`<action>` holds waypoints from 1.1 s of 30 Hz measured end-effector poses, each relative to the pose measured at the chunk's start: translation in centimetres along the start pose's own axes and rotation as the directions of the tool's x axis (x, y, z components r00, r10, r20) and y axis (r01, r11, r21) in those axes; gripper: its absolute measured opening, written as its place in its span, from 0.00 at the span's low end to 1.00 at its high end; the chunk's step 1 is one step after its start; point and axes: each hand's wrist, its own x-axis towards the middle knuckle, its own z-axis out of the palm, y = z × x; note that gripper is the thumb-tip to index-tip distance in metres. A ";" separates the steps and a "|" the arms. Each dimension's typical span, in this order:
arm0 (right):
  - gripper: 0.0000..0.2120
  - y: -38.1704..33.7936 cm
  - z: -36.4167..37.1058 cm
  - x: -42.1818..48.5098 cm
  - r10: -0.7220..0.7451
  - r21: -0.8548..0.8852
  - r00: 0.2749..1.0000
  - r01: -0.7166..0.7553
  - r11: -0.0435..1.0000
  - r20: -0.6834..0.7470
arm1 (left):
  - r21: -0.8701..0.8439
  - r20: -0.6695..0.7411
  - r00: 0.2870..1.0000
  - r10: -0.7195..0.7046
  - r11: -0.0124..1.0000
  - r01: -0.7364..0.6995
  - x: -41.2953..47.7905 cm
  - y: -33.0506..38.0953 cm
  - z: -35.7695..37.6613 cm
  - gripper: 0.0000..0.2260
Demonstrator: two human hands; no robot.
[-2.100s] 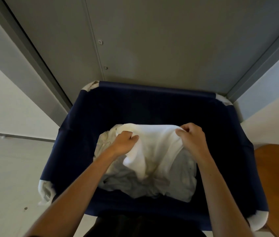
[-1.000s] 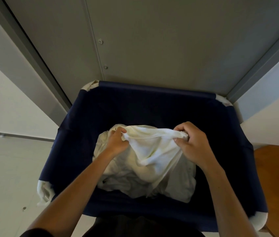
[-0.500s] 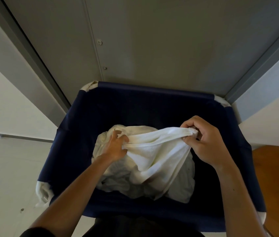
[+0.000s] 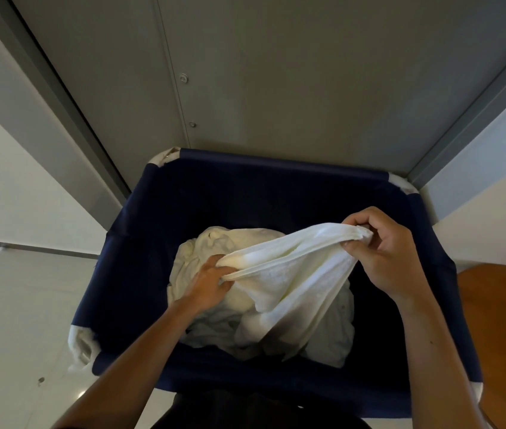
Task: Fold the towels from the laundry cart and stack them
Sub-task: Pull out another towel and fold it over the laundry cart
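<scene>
A navy fabric laundry cart stands open below me with a heap of white towels in its bottom. One white towel is stretched above the heap between both hands. My left hand pinches its lower left edge down inside the cart. My right hand grips the bunched other end, raised near the cart's right side. The rest of that towel hangs down onto the pile.
A grey metal door or panel rises right behind the cart. White walls flank it on both sides. A wooden surface sits at the right, beside the cart's rim. Pale floor shows at the lower left.
My right hand has lifted its end of the towel up and to the right, pulling the cloth taut. My left hand has stayed low in the cart, still holding the other edge.
</scene>
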 end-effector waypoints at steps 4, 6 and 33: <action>0.13 0.2 -0.2 -0.3 0.012 -0.002 1.000 -0.012 1.000 -0.018 | -0.008 -0.019 0.999 -0.038 0.999 0.038 -0.9 0.4 -0.3 0.23; 0.15 0.3 -0.2 -0.4 0.027 0.004 0.999 -0.027 1.000 -0.030 | -0.044 -0.044 0.998 -0.053 0.998 0.051 -1.0 0.7 -0.6 0.23; 0.09 0.6 -2.9 2.5 0.051 -0.203 0.890 -0.159 0.966 -0.452 | 0.185 -0.675 0.660 0.330 0.941 -0.282 2.0 14.1 -20.1 0.03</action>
